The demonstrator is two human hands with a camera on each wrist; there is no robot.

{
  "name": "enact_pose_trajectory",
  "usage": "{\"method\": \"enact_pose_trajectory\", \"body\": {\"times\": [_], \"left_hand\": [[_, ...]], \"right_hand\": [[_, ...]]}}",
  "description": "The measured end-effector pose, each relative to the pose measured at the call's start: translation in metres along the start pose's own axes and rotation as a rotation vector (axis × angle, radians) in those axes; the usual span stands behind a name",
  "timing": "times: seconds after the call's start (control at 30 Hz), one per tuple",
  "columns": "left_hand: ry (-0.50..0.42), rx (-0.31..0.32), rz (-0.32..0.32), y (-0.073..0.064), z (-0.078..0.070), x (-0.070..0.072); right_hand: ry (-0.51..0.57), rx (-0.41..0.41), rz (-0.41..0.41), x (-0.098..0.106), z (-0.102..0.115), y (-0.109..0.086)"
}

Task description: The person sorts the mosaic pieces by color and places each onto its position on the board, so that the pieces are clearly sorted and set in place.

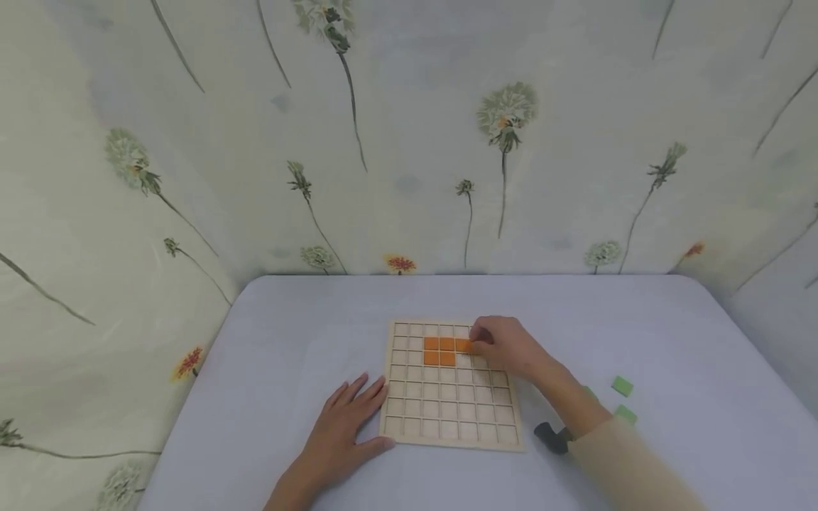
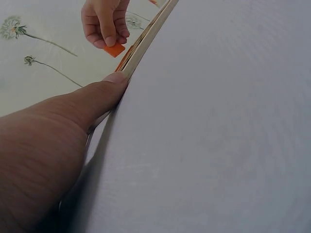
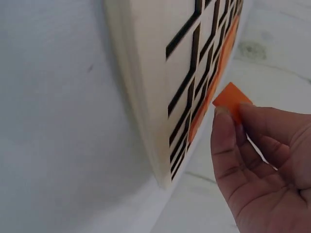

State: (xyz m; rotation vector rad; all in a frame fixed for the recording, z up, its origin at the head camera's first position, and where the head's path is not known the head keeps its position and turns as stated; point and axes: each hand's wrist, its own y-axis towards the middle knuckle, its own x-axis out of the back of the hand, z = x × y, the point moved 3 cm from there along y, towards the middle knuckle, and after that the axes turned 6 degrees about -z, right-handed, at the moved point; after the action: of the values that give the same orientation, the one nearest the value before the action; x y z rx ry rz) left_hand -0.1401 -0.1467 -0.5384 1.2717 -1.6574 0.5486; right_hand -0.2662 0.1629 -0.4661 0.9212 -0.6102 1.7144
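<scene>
A pale wooden grid board [image 1: 452, 446] lies on the white table, with orange square tiles [image 1: 431, 358] set in cells near its far side. My right hand [image 1: 508, 346] is over the board's far right part. Between thumb and fingertips it pinches an orange tile [image 3: 231, 99], held just above the grid in the right wrist view. My left hand [image 1: 341, 429] rests palm down on the table at the board's left side, fingers spread. Its fingertips are right at the board's edge, and the thumb [image 2: 104, 92] touches the near left corner.
Green tiles [image 1: 623, 385] lie loose on the table to the right, one partly behind my right forearm. A dark rounded object [image 1: 551, 438] is beside the right wrist. Flower-patterned cloth [image 1: 409, 142] stands behind the table's far edge and along its sides.
</scene>
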Motion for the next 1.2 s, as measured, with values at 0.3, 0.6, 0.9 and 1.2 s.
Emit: {"method": "enact_pose_trajectory", "body": {"times": [0.3, 0.6, 0.9, 1.2], "left_hand": [[0.015, 0.005, 0.009, 0.001, 0.000, 0.000], [0.009, 0.003, 0.008, 0.001, -0.001, 0.001], [0.018, 0.002, 0.001, 0.000, -0.001, 0.000], [0.020, -0.023, -0.032, 0.000, -0.001, -0.001]], "right_hand": [[-0.064, 0.071, 0.020, -0.014, 0.011, 0.010], [-0.100, 0.070, 0.013, -0.015, 0.008, 0.010], [-0.143, 0.135, 0.029, -0.017, 0.012, 0.009], [-0.170, 0.173, 0.046, -0.020, 0.011, 0.001]]}}
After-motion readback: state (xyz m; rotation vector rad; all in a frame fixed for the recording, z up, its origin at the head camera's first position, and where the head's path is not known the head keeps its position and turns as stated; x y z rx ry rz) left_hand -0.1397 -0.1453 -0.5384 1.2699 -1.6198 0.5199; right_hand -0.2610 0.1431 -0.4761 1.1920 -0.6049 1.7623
